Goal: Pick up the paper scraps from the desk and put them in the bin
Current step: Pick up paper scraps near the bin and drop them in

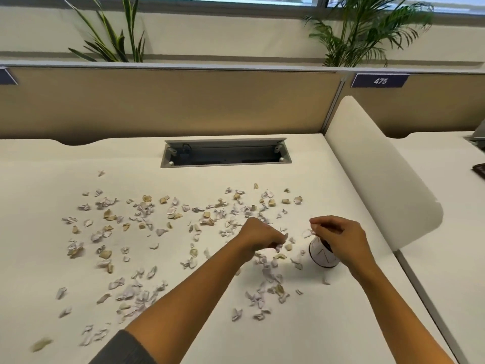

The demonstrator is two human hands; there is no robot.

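Note:
Several white and tan paper scraps lie scattered over the white desk. A small white bin with a dark rim stands on the desk at the right, partly hidden by my right hand. That hand hovers over the bin's mouth, fingers pinched on a white scrap. My left hand is just left of the bin, low over the desk, fingers closed on a few scraps at their tips.
A cable tray opening is cut into the desk's far side. A tan partition stands behind it. A white rounded divider runs along the right edge. Plants rise behind the partition.

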